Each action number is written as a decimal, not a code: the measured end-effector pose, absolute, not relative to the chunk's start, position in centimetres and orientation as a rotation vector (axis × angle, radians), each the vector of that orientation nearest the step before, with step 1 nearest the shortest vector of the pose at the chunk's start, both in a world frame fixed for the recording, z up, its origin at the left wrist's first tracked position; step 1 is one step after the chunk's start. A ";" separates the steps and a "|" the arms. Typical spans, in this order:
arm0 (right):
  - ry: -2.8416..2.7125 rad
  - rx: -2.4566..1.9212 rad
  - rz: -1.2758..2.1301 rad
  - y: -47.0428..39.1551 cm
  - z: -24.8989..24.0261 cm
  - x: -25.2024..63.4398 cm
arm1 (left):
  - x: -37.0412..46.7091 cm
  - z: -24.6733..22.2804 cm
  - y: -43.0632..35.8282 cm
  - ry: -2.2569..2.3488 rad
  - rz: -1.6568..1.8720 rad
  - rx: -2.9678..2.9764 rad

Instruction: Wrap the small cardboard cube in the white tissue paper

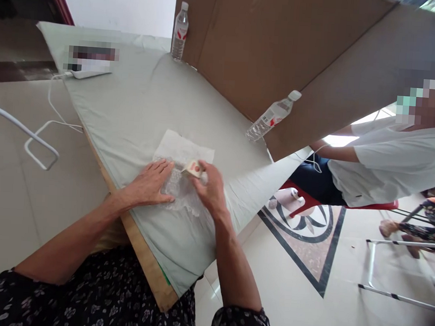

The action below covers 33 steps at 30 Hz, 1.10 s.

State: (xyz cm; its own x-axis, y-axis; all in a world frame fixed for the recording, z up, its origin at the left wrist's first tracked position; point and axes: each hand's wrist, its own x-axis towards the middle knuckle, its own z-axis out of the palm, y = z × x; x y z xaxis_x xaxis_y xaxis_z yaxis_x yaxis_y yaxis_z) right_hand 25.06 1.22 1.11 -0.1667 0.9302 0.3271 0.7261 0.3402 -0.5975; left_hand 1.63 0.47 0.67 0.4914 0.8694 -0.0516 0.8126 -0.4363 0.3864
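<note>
A small cream-coloured box with red marks is held between the thumb and fingers of my right hand. It sits over a translucent, crinkled sheet that looks like bubble wrap. My left hand lies flat with spread fingers on the left part of that sheet. Under and behind the wrap, a white sheet of paper rests on the cloth-covered table.
Two water bottles stand by a cardboard partition, the nearer one appearing tilted. A white device with a cable lies far left. Beyond the partition sits a person in a white shirt.
</note>
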 end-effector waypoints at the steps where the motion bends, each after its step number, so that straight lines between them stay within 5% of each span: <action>1: -1.855 -1.467 0.350 1.4 1.0 26.4 | 1.8 0.6 0.5 1.429 0.218 2.378; 10: -1.583 -1.919 0.127 3.0 0.4 34.3 | 2.8 1.0 2.4 1.517 0.182 2.355; 14: -1.782 -1.624 0.037 1.9 1.8 29.9 | 2.3 0.5 2.5 1.483 0.216 2.402; 20: -2.471 -1.429 0.361 1.7 1.5 24.5 | 1.4 0.3 2.9 1.456 0.202 2.416; 33: -2.402 -1.461 0.331 0.4 -1.1 26.0 | 2.9 0.9 2.5 1.393 0.414 2.425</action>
